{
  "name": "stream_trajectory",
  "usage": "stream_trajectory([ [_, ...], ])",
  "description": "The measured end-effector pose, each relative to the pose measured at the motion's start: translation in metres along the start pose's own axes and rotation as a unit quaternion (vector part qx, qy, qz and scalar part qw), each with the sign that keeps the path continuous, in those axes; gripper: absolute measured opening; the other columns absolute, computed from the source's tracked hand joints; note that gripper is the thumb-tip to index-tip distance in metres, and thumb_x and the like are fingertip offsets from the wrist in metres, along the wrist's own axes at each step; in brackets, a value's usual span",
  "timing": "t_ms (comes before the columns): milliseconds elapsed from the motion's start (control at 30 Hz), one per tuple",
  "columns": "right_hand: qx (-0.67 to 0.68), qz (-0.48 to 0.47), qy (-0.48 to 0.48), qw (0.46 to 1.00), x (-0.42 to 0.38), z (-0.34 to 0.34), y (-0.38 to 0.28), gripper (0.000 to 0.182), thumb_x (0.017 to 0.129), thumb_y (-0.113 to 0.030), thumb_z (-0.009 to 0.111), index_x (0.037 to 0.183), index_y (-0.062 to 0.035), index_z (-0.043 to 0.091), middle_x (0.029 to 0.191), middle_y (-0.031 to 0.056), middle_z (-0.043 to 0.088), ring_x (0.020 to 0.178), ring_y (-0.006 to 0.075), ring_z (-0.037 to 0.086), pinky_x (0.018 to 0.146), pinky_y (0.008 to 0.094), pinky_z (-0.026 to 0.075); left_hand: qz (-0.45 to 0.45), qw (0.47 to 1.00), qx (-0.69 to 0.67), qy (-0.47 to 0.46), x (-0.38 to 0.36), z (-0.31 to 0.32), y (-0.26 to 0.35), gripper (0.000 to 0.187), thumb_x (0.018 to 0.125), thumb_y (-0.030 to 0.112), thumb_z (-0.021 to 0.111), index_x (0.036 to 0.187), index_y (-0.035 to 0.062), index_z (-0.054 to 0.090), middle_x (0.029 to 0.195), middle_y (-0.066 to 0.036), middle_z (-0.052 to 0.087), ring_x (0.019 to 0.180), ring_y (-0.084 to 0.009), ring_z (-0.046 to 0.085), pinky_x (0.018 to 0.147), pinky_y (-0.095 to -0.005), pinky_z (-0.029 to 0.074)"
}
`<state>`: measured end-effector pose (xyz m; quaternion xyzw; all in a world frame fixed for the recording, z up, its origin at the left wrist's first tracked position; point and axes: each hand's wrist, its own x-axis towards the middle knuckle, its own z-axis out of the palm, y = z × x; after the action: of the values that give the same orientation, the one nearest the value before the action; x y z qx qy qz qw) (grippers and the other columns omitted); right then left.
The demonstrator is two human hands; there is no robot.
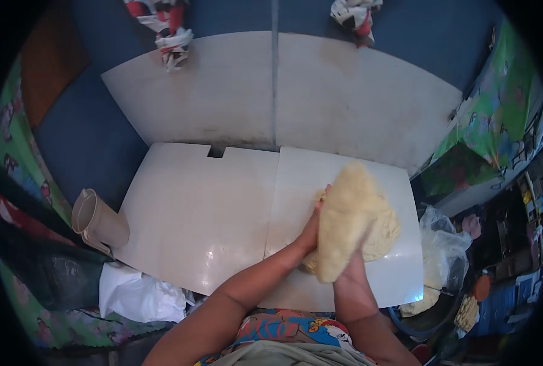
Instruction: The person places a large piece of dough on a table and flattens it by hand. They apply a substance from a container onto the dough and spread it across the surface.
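A big pale-yellow slab of dough (346,222), slightly blurred, is raised above the right half of the white tabletop (204,207). My left hand (315,221) grips its left side, with most of the fingers hidden behind it. Lower down, my right hand (353,273) is closed on the right edge of the same slab, its fingers partly covered. More dough (386,232) lies on the tabletop behind and to the right of the raised piece. A small bit of dough also shows beside my left fingertips.
A beige pitcher (103,222) stands off the table's left edge, above a white plastic bag (140,293). At the right are a clear plastic bag (445,244) and a dark basin (427,329) with dough in it. Upright white panels (357,91) border the back.
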<state>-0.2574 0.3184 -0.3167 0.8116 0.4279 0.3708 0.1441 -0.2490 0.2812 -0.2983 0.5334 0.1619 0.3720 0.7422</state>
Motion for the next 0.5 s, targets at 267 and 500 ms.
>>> stream_trajectory([
  [267,0.723,-0.202,-0.074,0.657,0.01,-0.127,0.025,0.082,0.089,-0.05,0.049,0.148,-0.0093,0.01,0.153,0.0185,0.013,0.142,0.0325,0.014,0.111,0.0513,0.011,0.122,0.991,0.057,0.008,-0.065,-0.089,0.021,0.063,0.099,0.045,0.031,0.148,0.0087,0.015,0.154,-0.011,0.014,0.141,-0.0255,0.018,0.114,-0.0387,0.015],
  [500,0.59,-0.252,-0.139,0.754,-0.031,-0.048,0.004,0.071,0.09,-0.053,0.045,0.146,-0.0137,0.027,0.153,0.0203,0.014,0.141,0.035,0.014,0.109,0.0596,0.002,0.086,0.994,0.024,0.063,-0.092,-0.129,0.036,0.062,0.098,0.042,0.035,0.147,0.009,0.017,0.153,-0.012,0.017,0.14,-0.0246,0.02,0.114,-0.0386,0.017],
])
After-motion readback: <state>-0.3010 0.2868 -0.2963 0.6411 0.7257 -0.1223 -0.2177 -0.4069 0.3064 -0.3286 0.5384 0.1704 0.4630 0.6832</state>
